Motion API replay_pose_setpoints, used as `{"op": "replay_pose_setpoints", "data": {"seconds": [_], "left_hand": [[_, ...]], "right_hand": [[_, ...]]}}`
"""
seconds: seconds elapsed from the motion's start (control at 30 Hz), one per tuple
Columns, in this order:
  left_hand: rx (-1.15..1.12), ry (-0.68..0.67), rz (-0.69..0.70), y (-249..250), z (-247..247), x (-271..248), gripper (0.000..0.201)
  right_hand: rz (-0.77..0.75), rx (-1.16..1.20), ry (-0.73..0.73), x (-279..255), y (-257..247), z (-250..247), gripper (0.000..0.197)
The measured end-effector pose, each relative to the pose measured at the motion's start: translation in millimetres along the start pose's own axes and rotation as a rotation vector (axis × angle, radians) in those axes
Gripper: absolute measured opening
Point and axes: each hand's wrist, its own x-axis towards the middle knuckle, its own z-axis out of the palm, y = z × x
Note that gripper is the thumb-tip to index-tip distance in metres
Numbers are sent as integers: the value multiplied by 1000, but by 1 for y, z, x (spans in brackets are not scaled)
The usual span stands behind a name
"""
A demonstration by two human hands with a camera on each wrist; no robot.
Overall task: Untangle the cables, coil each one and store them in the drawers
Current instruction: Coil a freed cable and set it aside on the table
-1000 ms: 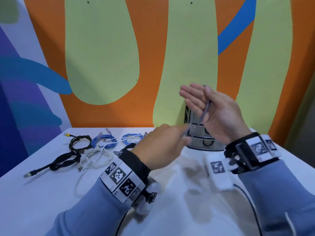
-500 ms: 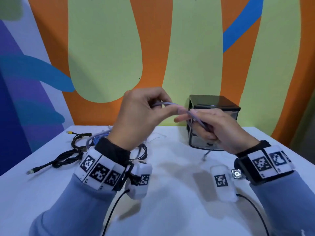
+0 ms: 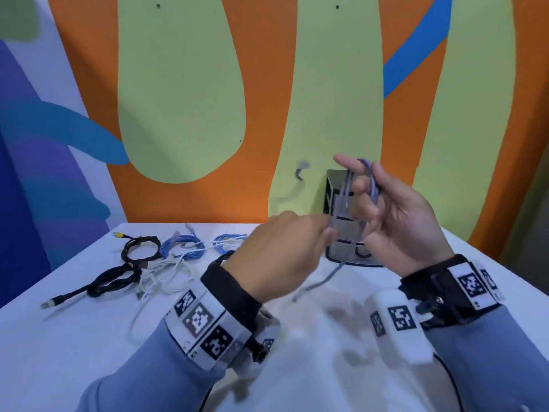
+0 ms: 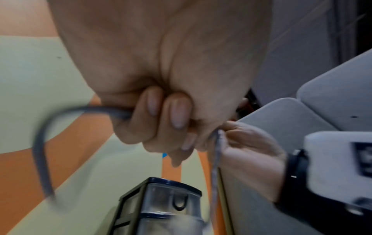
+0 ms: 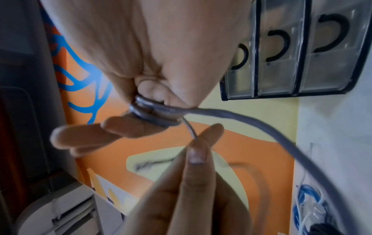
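Holding up, above the white table (image 3: 89, 346) and in front of the drawer unit (image 3: 346, 251), a right hand (image 3: 398, 224) turned palm toward the camera, fingers (image 3: 346, 160) extended upward and slightly spread. Carrying several loops of the purple cable (image 3: 372, 185) wound around those fingers, with the thumb closing over the turns in the right wrist view, so grasping the coil. Reaching in from the left with the left hand (image 3: 279, 254), knuckles up, wrist lower than the right one, fingertips meeting the strands just below the right fingers. Pinching the purple cable in curled left fingers (image 4: 157, 111), clearly clenched on it in the left wrist view, a blurred arc of cable swinging out to the side. Trailing a loose tail of the cable down toward the table beneath both hands, its end blurred. Lying well apart on the left of the table: a black cable (image 3: 118, 275), a white cable (image 3: 166, 278) and blue cables (image 3: 184, 243), partly overlapping.
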Motion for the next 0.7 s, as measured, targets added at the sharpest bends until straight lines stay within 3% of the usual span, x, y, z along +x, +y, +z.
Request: {"op": "replay_pose_setpoints", "data": {"seconds": [0.1, 0.2, 0.27, 0.33, 0.47, 0.57, 0.63, 0.7], "left_hand": [[52, -20, 133, 22, -2, -8, 29], [-39, 35, 259, 29, -10, -10, 30], [-218, 126, 290, 25, -17, -7, 23], [-380, 225, 276, 16, -25, -4, 16], [-627, 434, 147, -16, -33, 3, 18], [-663, 619, 41, -33, -33, 7, 27], [-650, 642, 12, -37, -30, 8, 26], [-584, 570, -5, -38, -24, 8, 29]], "right_hand": [[-105, 26, 125, 5, 1, -8, 46], [-138, -339, 253, 8, 2, -12, 40], [-62, -576, 247, 7, 6, -12, 38], [25, -661, 148, 4, 9, -9, 34], [206, -541, -106, -2, 7, -1, 42], [324, -347, -178, -5, 6, 2, 42], [356, -229, -183, -7, 5, 2, 37], [376, -130, -168, -8, 4, 1, 36]]}}
